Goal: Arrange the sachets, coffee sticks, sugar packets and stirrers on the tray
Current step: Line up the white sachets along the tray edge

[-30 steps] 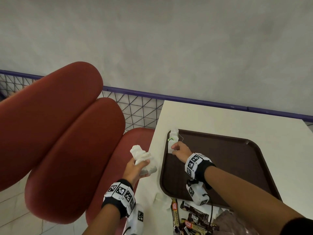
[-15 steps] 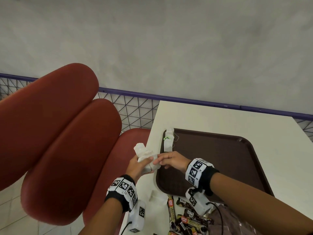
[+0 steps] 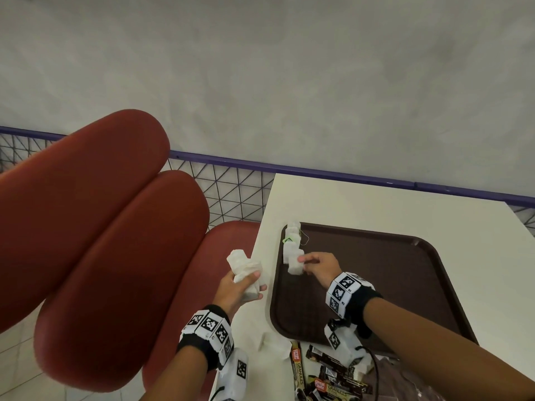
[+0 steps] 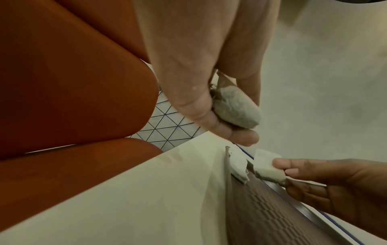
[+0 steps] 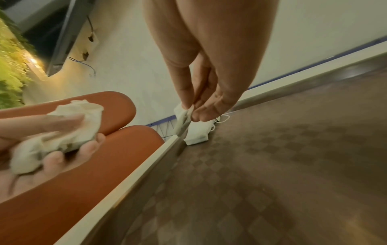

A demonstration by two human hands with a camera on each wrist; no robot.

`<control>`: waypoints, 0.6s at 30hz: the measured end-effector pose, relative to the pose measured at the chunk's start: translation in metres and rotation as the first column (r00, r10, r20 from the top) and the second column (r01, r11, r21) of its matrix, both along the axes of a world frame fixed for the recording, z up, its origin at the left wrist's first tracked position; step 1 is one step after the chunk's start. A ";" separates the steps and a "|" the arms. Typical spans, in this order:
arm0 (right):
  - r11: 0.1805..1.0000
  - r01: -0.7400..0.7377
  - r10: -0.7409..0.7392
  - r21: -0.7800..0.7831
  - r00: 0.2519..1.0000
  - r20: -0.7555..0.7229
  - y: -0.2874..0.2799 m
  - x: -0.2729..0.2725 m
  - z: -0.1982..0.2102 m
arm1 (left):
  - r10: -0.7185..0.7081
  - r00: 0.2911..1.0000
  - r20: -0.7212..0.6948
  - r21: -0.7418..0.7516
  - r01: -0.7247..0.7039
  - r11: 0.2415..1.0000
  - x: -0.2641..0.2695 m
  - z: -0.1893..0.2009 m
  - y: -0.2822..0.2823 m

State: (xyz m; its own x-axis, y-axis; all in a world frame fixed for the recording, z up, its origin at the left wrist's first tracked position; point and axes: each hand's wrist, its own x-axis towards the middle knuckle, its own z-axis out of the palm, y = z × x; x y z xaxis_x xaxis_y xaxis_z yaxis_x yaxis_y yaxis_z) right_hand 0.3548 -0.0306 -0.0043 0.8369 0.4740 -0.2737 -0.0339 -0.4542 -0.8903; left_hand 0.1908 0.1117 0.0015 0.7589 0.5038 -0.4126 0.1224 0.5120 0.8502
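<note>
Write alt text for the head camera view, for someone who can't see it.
The right hand pinches a white sachet over the left edge of a brown tray, below sachets already laid there. The left hand holds a bunch of sachets beside the white table.

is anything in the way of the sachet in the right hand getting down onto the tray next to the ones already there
Nothing visible blocks it. The right hand pinches a sachet just above the tray, at the near end of the sachets already laid along its left edge. The tray floor below and beside it is bare. The left hand holds its bunch of sachets off to the side.
</note>
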 end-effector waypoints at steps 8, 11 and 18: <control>0.994 0.063 -0.062 -0.088 0.998 0.020 0.021 0.003 -0.018 | 0.017 1.000 0.011 -0.038 -0.016 0.999 -0.006 -0.002 0.007; 0.992 0.045 -0.040 -0.116 0.998 0.044 0.031 0.004 -0.025 | 0.030 1.000 0.006 -0.044 -0.030 0.999 -0.009 -0.001 0.009; 0.969 0.018 0.030 -0.247 0.981 0.190 0.040 0.007 -0.026 | 0.033 0.999 -0.030 -0.028 -0.034 0.999 -0.015 -0.003 0.016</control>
